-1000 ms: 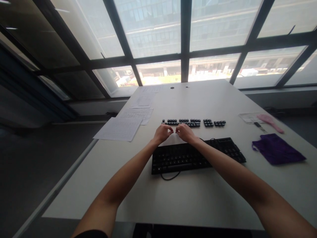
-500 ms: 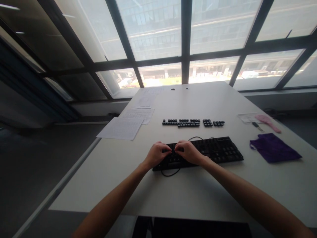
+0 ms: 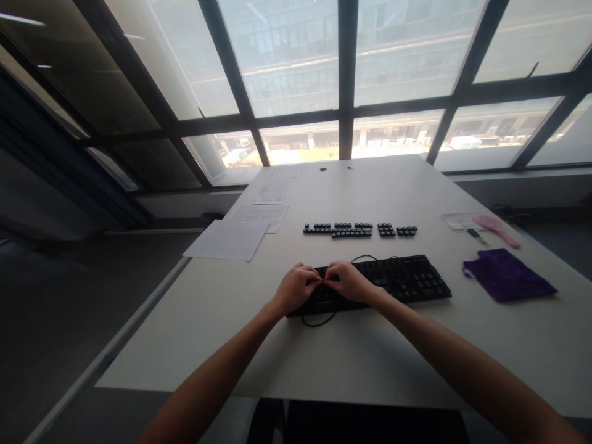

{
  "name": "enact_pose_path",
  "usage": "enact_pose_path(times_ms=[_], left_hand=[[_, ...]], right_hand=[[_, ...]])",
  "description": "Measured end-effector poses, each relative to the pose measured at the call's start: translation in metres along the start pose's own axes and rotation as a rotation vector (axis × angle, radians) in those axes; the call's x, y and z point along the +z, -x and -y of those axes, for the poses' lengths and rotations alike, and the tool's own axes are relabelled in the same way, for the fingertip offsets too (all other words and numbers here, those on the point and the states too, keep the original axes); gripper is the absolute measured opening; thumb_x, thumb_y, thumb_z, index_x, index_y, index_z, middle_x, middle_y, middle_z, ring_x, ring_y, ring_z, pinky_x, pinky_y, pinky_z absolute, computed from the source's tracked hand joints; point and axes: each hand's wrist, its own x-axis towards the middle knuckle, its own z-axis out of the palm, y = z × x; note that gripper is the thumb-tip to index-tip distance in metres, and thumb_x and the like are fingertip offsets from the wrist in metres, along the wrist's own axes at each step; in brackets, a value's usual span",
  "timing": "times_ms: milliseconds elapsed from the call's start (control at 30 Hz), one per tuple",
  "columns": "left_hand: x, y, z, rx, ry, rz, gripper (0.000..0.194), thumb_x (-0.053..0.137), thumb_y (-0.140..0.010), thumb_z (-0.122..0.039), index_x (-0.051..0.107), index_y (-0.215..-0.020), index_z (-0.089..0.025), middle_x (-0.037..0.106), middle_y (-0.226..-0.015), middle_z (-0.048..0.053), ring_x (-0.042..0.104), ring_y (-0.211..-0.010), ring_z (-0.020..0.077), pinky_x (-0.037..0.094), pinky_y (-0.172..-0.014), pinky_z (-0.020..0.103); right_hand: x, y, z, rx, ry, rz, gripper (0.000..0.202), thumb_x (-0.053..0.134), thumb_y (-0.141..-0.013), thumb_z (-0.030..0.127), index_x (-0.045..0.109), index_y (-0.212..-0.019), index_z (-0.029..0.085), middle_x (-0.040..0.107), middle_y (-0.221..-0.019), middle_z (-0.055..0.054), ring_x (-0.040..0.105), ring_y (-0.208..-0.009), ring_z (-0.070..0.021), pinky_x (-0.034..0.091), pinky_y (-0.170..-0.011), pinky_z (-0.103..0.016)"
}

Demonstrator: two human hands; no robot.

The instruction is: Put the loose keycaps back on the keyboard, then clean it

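Observation:
A black keyboard [image 3: 393, 277] lies near the front of the white table, its left part under my hands. My left hand [image 3: 298, 287] is over its left end, thumb and fingers pinched together. Close beside it, my right hand [image 3: 348, 281] is pinched too, and the fingertips of both nearly meet above the keys. Whatever is between the fingertips is too small and dark to make out. Behind the keyboard, loose black keycaps [image 3: 351, 234] stand in rows, with smaller groups [image 3: 386, 230] to their right.
Paper sheets [image 3: 229, 239] lie along the left side of the white table [image 3: 185, 345]. On the right are a purple cloth bag [image 3: 509, 274], a pink brush-like item [image 3: 497, 228] and a small dark tool [image 3: 478, 237]. A cable curls around the keyboard.
The fingertips of my two hands have come closer together over the keyboard. The whole view has shifted slightly; the table items look otherwise unchanged.

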Motion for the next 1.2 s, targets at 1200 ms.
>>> enact_pose_path(times_ms=[1200], left_hand=[[0.003,-0.096,0.024,-0.160,-0.045,-0.033,0.020,0.068,-0.087,-0.029,0.078,-0.099,-0.018,0.075,-0.093,0.005,0.067,-0.082,0.0186,0.051,-0.080,0.029]], right_hand=[[-0.032,-0.045,-0.043,0.457,0.268,-0.205,0.024,0.058,-0.094,0.023,0.074,-0.111,0.018,0.073,-0.103,-0.009,0.066,-0.097,-0.0205,0.044,-0.086,-0.028]])
